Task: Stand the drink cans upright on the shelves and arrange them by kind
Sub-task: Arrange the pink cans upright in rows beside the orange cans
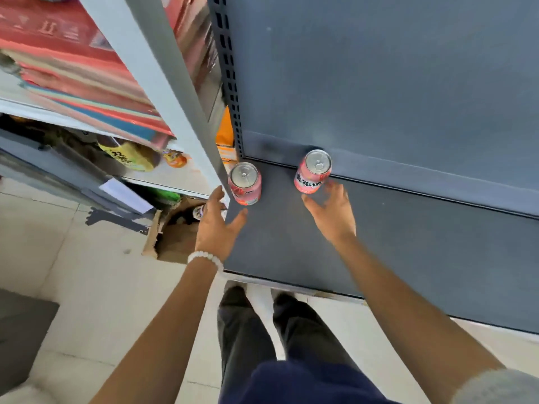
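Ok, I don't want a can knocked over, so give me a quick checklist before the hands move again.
1. Left can upright on the shelf: ok.
2. Right can upright, by the back panel: ok.
3. Both cans the same pink kind: ok.
4. Left hand open, holding nothing: ok.
5. Right hand open, clear of the right can: cannot tell, fingertips blurred beside it.
6. Cans set side by side: not ok, a gap lies between them.
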